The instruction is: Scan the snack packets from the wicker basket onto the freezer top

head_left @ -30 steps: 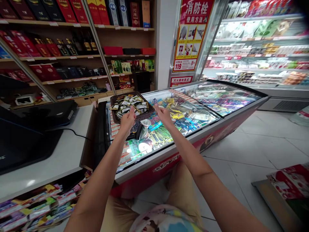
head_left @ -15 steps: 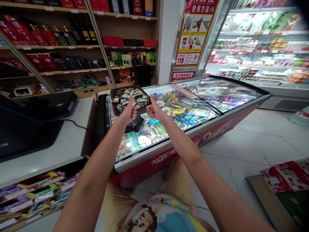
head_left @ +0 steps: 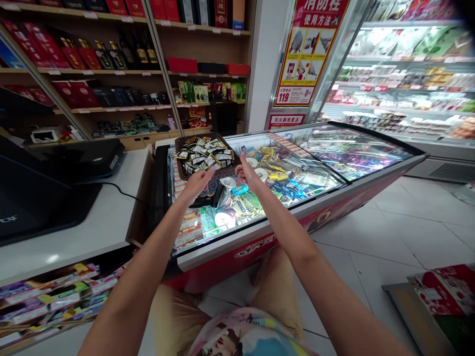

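Observation:
My left hand (head_left: 199,184) is over the near left part of a glass-topped chest freezer (head_left: 260,223), fingers stretched to the right, holding nothing. Facing it, my right hand (head_left: 247,174) has its thumb raised and its fingers loosely bent, also without anything in it. Just beyond both hands a dark brown basket (head_left: 181,170) rests on the freezer top, filled with small black, white and gold packets (head_left: 208,152). Close to my left hand lies a black object (head_left: 210,198), partly hidden by that hand. Tubs and ice-cream packs (head_left: 247,205) show through the glass.
A white counter (head_left: 67,222) with a black screen (head_left: 33,193) and a cable stands left, snack racks (head_left: 55,301) below it. Shelves (head_left: 122,71) of bottles and boxes line the back. A lit refrigerated display (head_left: 404,89) is far right, a low stand (head_left: 411,306) with boxes near right.
Both hands were fists with thumbs up; the left fingers have stretched out and the right ones have loosened. The hands have dropped slightly lower against the basket, and the view has shifted a little.

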Demonstrator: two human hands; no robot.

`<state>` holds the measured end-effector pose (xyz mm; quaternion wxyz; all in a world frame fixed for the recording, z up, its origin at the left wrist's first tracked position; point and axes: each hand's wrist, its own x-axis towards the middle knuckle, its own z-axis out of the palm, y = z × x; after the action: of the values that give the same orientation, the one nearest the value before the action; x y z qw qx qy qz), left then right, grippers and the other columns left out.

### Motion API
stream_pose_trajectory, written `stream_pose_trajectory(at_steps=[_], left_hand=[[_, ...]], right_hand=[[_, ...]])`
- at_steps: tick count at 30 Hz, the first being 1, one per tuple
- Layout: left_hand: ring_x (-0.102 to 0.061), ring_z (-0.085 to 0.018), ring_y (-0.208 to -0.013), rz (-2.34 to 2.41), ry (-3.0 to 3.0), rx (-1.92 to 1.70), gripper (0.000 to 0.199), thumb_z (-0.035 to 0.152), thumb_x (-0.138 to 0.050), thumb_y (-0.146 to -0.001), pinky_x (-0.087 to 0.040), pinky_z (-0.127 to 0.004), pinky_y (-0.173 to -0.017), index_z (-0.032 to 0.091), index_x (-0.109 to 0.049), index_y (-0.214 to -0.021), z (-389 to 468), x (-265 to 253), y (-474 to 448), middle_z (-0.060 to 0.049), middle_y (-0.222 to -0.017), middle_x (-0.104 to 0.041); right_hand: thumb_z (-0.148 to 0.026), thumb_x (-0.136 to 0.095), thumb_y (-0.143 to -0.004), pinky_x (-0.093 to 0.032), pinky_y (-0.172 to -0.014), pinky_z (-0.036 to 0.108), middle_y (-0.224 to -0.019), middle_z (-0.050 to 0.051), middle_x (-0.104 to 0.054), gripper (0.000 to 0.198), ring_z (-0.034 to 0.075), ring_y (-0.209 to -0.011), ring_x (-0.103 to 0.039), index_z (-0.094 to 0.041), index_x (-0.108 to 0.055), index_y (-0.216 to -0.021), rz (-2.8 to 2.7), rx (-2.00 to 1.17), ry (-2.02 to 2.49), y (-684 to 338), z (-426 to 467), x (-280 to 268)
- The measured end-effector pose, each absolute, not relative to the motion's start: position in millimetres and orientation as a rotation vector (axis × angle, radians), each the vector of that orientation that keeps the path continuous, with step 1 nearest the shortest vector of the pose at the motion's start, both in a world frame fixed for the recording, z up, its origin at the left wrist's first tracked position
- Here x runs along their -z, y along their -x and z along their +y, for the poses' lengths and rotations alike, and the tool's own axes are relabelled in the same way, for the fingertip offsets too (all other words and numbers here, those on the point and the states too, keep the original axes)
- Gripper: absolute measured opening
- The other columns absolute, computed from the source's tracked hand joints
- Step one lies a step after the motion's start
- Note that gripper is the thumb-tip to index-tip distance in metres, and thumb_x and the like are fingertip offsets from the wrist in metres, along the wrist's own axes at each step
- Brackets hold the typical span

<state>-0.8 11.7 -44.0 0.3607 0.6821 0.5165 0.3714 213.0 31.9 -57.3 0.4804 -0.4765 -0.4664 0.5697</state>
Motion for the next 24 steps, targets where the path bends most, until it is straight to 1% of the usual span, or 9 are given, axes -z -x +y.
stream_pose_trajectory(at_steps=[1,2,4,5,11,14,16,19,24], left_hand=[[-0.052,-0.015,-0.059,1.344,-1.831,-0.936,0.057,0.078,-0.064,-0.067,-0.038,-0.025,-0.054,0.022,-0.057,-0.074,9,54,10,0.000,-0.065,-0.056],[-0.058,-0.019,-0.071,1.362,-2.034,-0.865,0.059,0.074,-0.071,-0.063,-0.043,-0.028,-0.062,0.021,-0.061,-0.088,6,65,19,-0.002,-0.079,-0.063],[-0.061,-0.029,-0.100,1.366,-2.368,-0.663,0.070,0.068,-0.078,-0.060,-0.047,-0.037,-0.083,0.019,-0.062,-0.108,2,87,34,-0.011,-0.109,-0.066],[-0.060,-0.033,-0.109,1.401,-2.450,-0.580,0.070,0.066,-0.076,-0.064,-0.046,-0.041,-0.090,0.019,-0.061,-0.113,0,97,39,-0.014,-0.116,-0.065],[-0.059,-0.035,-0.119,1.393,-2.519,-0.526,0.051,0.052,-0.067,-0.082,-0.043,-0.046,-0.099,0.021,-0.059,-0.122,-7,123,50,-0.014,-0.125,-0.066],[-0.061,-0.032,-0.115,1.365,-2.447,-0.637,0.052,0.053,-0.063,-0.085,-0.046,-0.042,-0.095,0.023,-0.056,-0.127,-6,104,52,-0.013,-0.127,-0.066],[-0.064,-0.028,-0.102,1.314,-2.316,-0.791,0.052,0.055,-0.058,-0.087,-0.048,-0.037,-0.087,0.021,-0.056,-0.126,-1,78,54,-0.011,-0.118,-0.068],[-0.060,-0.020,-0.078,1.148,-2.143,-1.034,0.043,0.058,-0.051,-0.089,-0.047,-0.028,-0.072,0.018,-0.063,-0.101,12,26,54,-0.006,-0.085,-0.067],[-0.046,-0.011,-0.053,1.060,-1.847,-1.346,0.040,0.056,-0.071,-0.074,-0.035,-0.023,-0.050,0.018,-0.060,-0.076,35,-42,50,0.001,-0.059,-0.055]], right_hand=[[-0.089,-0.033,-0.079,-0.016,-0.039,0.026,-0.042,-0.007,-0.026,0.068,0.008,-0.037,-0.020,-0.024,-0.042,-0.062,-1.100,-1.309,1.193,-217,34,63],[-0.086,-0.037,-0.080,-0.019,-0.040,0.026,-0.043,-0.006,-0.030,0.065,0.009,-0.038,-0.024,-0.024,-0.044,-0.064,-1.059,-1.228,1.223,-220,36,68],[-0.081,-0.043,-0.083,-0.027,-0.042,0.027,-0.047,-0.004,-0.039,0.060,0.011,-0.041,-0.035,-0.023,-0.048,-0.069,-1.014,-1.091,1.276,-226,41,79],[-0.079,-0.045,-0.083,-0.030,-0.044,0.027,-0.050,-0.003,-0.044,0.057,0.012,-0.044,-0.040,-0.023,-0.050,-0.072,-1.016,-1.033,1.303,-227,45,83],[-0.066,-0.052,-0.085,-0.043,-0.056,0.029,-0.065,-0.001,-0.058,0.042,0.018,-0.061,-0.056,-0.025,-0.056,-0.089,-1.142,-0.769,1.426,-224,73,98],[-0.064,-0.052,-0.085,-0.044,-0.059,0.028,-0.068,0.000,-0.060,0.041,0.019,-0.066,-0.058,-0.024,-0.057,-0.091,-1.172,-0.665,1.415,-223,85,101],[-0.064,-0.050,-0.086,-0.045,-0.061,0.028,-0.069,0.000,-0.061,0.042,0.019,-0.067,-0.059,-0.023,-0.057,-0.090,-1.166,-0.605,1.405,-225,92,104],[-0.065,-0.047,-0.085,-0.045,-0.061,0.028,-0.068,0.001,-0.062,0.045,0.019,-0.067,-0.059,-0.022,-0.058,-0.089,-1.109,-0.537,1.404,-228,99,109],[-0.068,-0.045,-0.085,-0.043,-0.061,0.028,-0.066,0.000,-0.062,0.047,0.019,-0.064,-0.059,-0.022,-0.055,-0.089,-1.027,-0.465,1.413,-230,109,126]])
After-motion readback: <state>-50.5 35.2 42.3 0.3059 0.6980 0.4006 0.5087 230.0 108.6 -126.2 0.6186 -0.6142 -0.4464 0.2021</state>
